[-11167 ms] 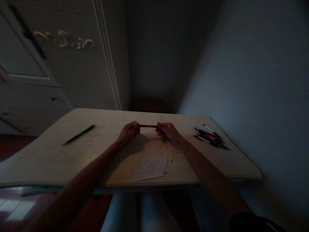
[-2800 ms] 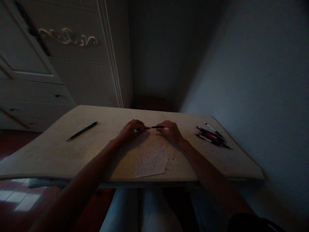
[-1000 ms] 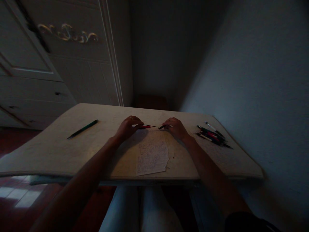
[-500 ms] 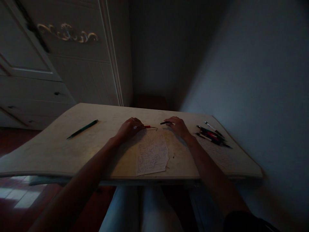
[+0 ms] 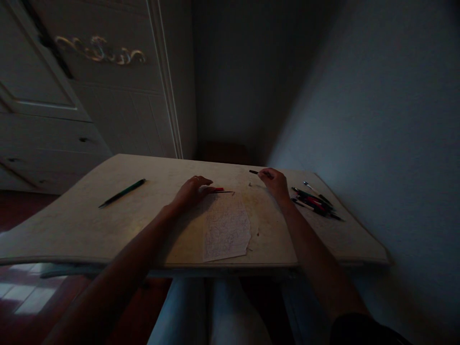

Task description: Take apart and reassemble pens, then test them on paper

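Note:
My left hand (image 5: 192, 191) is closed around a red pen piece (image 5: 219, 189) just above the top of a written sheet of paper (image 5: 227, 230). A thin dark refill (image 5: 226, 192) points right from those fingers; whether it sits inside the red piece I cannot tell. In a pinch, my right hand (image 5: 276, 182) holds a black pen part (image 5: 254, 171) above the far part of the table, its tip pointing left. Below that part, a tiny pale piece (image 5: 250, 184) lies on the tabletop.
A dark green pen (image 5: 122, 193) lies on the left of the table (image 5: 143, 235). Several pens (image 5: 312, 199) are heaped at the right, near the wall (image 5: 395, 143). Small bits (image 5: 258, 234) lie beside the paper. A white cabinet (image 5: 129, 110) stands behind on the left.
My right hand has moved right and away from me with the black pen part, and the tiny piece now shows below it. My left hand has barely shifted.

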